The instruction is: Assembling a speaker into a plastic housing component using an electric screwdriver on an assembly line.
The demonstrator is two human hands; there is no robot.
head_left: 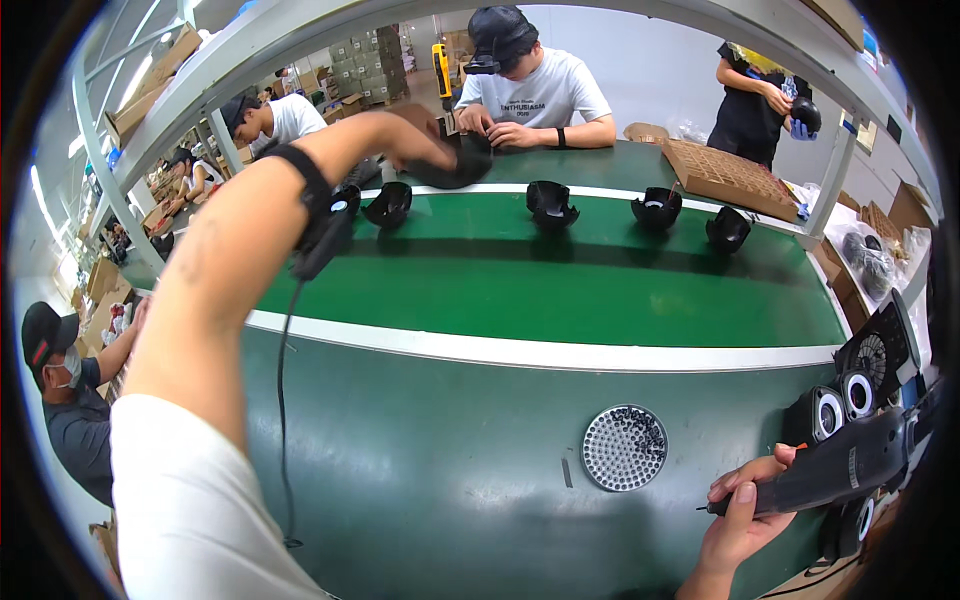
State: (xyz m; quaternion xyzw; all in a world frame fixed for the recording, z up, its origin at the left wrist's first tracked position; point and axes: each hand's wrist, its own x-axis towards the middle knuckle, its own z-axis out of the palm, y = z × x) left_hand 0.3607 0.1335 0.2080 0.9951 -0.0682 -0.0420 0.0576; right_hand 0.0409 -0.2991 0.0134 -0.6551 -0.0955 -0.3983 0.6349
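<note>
My left arm reaches across the green conveyor belt [600, 300] to its far side. My left hand [425, 145], smeared by motion, is on a dark rounded shell [458, 168]; its fingers look curled around the edge. A black device with a cable is strapped to my left wrist. At the lower right, my right hand [745, 510] grips a black electric screwdriver [835, 468], its thin bit pointing left over the bench. A round screw tray [625, 462] full of small holes lies to the left of that hand, with dark screws gathered at its upper right.
Several black shells [551, 205] stand along the belt's far edge. Speakers [828, 412] crowd the right end of the bench [420, 450]. Opposite me, a person [540, 90] works by a brown divided tray [725, 178]. A shelf frame [840, 180] arches overhead.
</note>
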